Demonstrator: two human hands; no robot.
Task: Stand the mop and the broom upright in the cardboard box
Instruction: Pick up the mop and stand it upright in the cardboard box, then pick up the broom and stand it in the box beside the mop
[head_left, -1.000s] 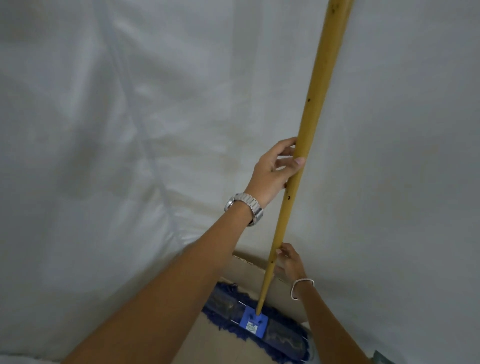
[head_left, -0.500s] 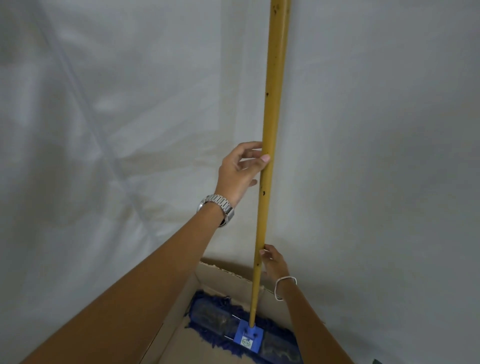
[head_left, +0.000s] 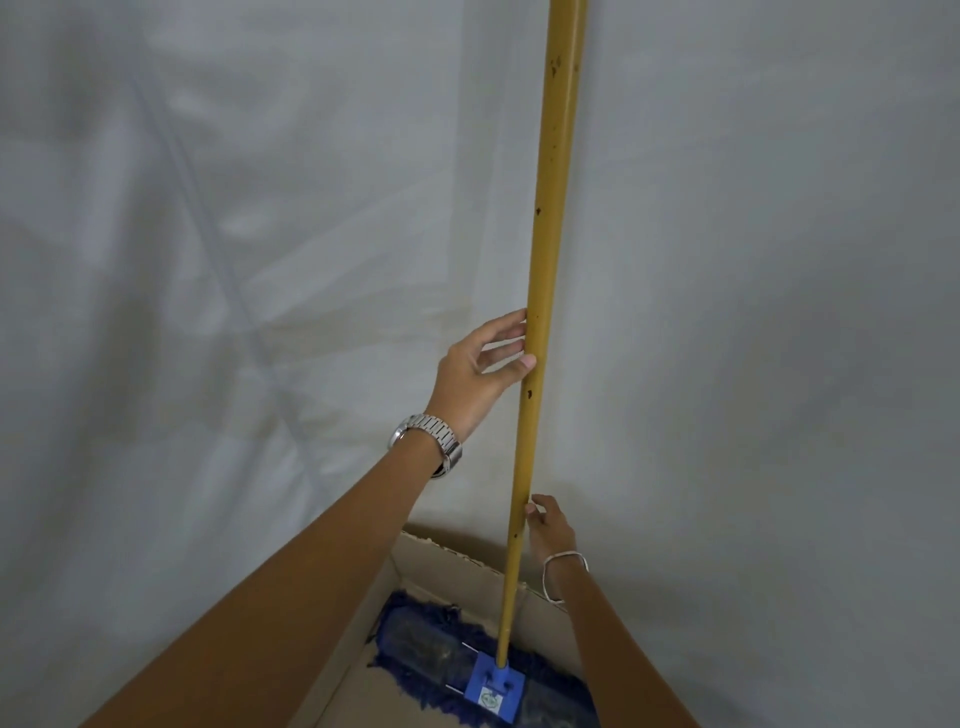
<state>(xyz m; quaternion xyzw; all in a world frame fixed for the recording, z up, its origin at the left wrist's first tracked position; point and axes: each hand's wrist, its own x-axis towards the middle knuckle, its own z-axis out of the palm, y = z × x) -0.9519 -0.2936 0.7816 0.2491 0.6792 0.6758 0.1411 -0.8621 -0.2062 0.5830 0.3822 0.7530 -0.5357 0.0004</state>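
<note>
One mop (head_left: 540, 322) stands upright in one cardboard box (head_left: 447, 558), its blue fringed head flat on the floor of the box. The right hand (head_left: 551, 525), low, rests loose fingers on the stiff, smooth, top-heavy-looking pole; the left hand (head_left: 480, 371), higher, steadies it with spread fingertips. No broom is visible against the white sheeting (head_left: 208, 260).

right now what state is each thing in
yellow wooden mop handle: near upright
blue fringed mop head: flat on the box floor
brown cardboard box: open-topped, holding the mop
left hand: fingers loose, fingertips on the handle
right hand: open, touching the handle low down
broom: not in view
</note>
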